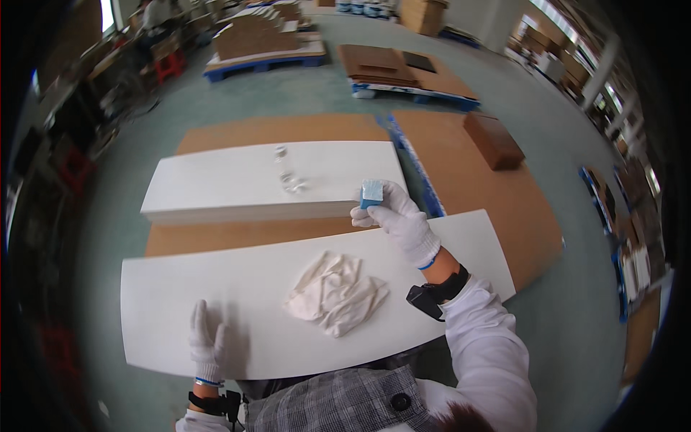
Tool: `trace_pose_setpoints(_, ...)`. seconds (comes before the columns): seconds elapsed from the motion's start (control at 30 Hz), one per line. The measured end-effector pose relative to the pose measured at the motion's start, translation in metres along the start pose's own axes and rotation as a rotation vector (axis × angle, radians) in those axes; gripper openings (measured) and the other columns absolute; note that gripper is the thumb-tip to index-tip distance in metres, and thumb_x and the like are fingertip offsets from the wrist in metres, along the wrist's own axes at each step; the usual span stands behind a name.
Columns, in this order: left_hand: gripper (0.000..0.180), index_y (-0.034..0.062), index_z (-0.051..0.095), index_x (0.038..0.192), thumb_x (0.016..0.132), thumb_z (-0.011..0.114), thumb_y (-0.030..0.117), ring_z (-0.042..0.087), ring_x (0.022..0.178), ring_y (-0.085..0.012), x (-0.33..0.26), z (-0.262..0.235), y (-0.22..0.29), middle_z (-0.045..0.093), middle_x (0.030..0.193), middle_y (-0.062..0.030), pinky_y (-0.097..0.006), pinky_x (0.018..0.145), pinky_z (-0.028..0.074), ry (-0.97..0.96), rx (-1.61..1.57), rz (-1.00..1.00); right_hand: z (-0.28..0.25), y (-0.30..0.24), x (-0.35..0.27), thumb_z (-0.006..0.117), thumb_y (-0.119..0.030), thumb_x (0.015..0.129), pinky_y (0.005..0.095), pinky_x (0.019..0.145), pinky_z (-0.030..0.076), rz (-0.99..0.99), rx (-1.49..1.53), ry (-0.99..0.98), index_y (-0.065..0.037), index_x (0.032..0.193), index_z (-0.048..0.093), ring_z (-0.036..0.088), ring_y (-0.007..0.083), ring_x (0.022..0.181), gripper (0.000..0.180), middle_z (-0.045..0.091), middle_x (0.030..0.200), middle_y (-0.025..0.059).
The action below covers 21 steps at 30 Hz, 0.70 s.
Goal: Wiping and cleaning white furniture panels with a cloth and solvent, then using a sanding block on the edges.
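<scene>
Between the gloved fingers of my right hand is a small block, pale blue on top and darker blue below. It is held up over the gap between two white panels. My left hand, also in a white glove, rests at the left part of the near white panel, fingers stretched out and holding nothing. A crumpled cream cloth lies on that panel between my hands. Past it is a stack of white panels with several small white pieces on top.
Brown board lies beneath the white panels. To the right, a brown box-shaped block sits on a board-covered pallet. Farther off stand a pallet of brown sheets and one of stacked boards. A red stool is at the far left.
</scene>
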<state>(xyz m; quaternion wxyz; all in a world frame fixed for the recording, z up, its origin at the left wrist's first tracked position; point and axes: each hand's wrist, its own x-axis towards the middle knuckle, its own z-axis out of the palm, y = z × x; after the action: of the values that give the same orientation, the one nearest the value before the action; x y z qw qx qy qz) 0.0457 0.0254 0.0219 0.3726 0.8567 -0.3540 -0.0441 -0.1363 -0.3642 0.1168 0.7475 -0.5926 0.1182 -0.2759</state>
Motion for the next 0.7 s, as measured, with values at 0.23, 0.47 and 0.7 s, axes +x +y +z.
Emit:
trace_pose_setpoints(0.23, 0.063, 0.0030, 0.041, 0.138, 0.082, 0.066, 0.018, 0.043, 0.125, -0.0398, -0.040, -0.097, -0.094, 0.043, 0.139, -0.0200, -0.045, 0.105, 0.037, 0.402, 0.527, -0.235, 0.092, 0.034, 0.046, 0.048, 0.001, 0.092, 0.0381, 0.088, 0.053, 0.140, 0.051, -0.282, -0.005, 0.124, 0.045, 0.062, 0.0219, 0.101, 0.032, 0.056, 0.119, 0.0140)
trace_pose_setpoints(0.47, 0.047, 0.0041, 0.056, 0.120, 0.086, 0.060, 0.036, 0.058, 0.098, -0.0355, -0.033, -0.150, -0.125, 0.062, 0.106, -0.0181, -0.043, 0.086, 0.047, 0.578, 0.755, -0.618, 0.164, 0.061, 0.092, 0.046, -0.003, 0.093, 0.0346, 0.084, 0.054, 0.368, 0.006, -0.463, -0.002, 0.128, 0.045, 0.061, 0.0180, 0.089, 0.035, 0.057, 0.110, 0.0117)
trace_pose_setpoints(0.7, 0.047, 0.0045, 0.060, 0.115, 0.083, 0.063, 0.038, 0.060, 0.088, -0.0333, -0.037, -0.146, -0.111, 0.062, 0.096, -0.0163, -0.043, 0.079, 0.048, 0.646, 0.723, -0.656, 0.287, 0.080, 0.134, 0.055, -0.015, 0.091, 0.0288, 0.083, 0.051, 0.349, -0.511, -0.594, 0.002, 0.130, 0.045, 0.058, 0.0159, 0.085, 0.044, 0.057, 0.105, 0.0119)
